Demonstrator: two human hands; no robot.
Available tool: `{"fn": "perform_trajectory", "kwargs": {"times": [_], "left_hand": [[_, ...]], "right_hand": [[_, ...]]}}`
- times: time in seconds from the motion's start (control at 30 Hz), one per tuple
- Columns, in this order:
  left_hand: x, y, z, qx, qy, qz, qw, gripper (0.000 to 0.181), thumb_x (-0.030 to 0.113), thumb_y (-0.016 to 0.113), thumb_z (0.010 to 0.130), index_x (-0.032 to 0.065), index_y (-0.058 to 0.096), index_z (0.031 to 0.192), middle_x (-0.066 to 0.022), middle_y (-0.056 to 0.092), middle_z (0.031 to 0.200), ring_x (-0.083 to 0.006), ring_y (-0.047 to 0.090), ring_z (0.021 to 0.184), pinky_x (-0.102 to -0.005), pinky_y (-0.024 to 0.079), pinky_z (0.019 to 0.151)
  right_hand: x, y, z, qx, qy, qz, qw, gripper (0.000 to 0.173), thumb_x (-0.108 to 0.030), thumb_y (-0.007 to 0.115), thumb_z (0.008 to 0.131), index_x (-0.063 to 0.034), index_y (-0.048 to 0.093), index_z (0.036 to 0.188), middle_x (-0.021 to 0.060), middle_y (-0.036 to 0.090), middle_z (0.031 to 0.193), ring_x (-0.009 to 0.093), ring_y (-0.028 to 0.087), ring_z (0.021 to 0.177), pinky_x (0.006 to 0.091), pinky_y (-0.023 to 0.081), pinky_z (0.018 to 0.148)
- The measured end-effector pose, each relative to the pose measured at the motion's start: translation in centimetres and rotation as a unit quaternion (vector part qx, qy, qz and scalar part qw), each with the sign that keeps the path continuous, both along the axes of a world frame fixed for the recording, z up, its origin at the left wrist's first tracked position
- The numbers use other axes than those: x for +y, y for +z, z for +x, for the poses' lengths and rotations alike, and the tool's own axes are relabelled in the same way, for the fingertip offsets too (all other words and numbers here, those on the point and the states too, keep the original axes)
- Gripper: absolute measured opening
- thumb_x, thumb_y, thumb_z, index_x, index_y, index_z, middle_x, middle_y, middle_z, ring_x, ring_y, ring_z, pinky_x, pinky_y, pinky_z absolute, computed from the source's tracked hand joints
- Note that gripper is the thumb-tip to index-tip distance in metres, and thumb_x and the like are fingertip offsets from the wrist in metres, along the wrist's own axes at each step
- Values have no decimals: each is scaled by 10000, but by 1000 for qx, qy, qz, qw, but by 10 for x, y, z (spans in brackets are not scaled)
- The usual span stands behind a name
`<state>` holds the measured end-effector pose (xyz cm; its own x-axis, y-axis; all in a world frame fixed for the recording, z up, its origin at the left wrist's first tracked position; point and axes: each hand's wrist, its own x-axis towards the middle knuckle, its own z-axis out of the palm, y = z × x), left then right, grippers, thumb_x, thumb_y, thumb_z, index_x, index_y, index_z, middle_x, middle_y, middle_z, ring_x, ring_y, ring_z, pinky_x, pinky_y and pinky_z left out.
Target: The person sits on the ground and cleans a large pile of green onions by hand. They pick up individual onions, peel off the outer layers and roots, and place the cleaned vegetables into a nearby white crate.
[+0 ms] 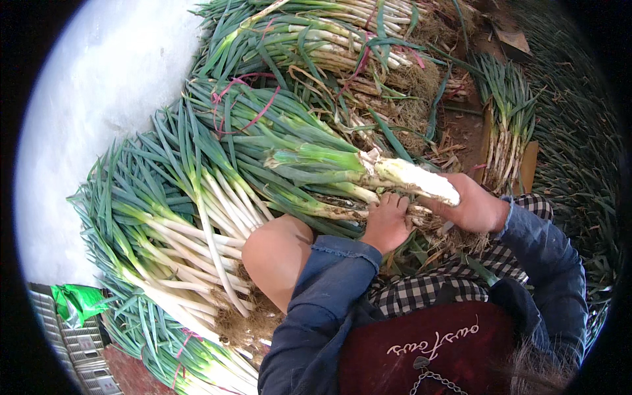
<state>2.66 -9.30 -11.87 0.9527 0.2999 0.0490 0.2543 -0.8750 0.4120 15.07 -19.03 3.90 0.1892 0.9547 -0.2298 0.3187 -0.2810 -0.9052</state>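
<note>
Several long green onions lie across my lap, leaves pointing left and roots right. My right hand (pixel 474 203) is closed around the root end of a thick, brightly lit white onion stalk (pixel 414 178). Just left of it, my left hand (pixel 389 222) grips the thinner, soil-stained onion stalks (pixel 340 212) lying below the thick one. Its fingers curl over them. Brown roots and loose dry skins (pixel 459 239) hang beneath my right hand. Part of the stalks is hidden behind my fingers.
Loose green onions (pixel 197 247) are heaped beside my bare knee (pixel 279 252). Bundles tied with pink string (pixel 321 44) lie at the back. Another bunch (pixel 508 118) rests at right, near a broad mass of green leaves (pixel 572 163). Plastic crates (pixel 86 340) and a green bag (pixel 76 302) stand lower left.
</note>
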Motion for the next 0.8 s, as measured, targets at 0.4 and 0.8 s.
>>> {"fn": "perform_trajectory", "kwargs": {"times": [0.4,0.8], "left_hand": [[-5,-86,10,8,-86,-81,993,333,210,543,757,55,466,1042,-150,453,1041,-326,420,1010,-459,369,816],[10,-63,15,306,-126,-124,935,536,179,543,762,-41,370,1219,-248,438,1184,-372,393,1129,-400,324,959]], "right_hand": [[-44,56,5,31,-114,52,992,282,-164,572,831,46,537,1016,77,611,849,85,524,781,250,442,686],[-143,170,49,-40,-314,196,928,263,-263,538,847,-7,524,904,9,477,591,51,426,429,195,339,376]]}}
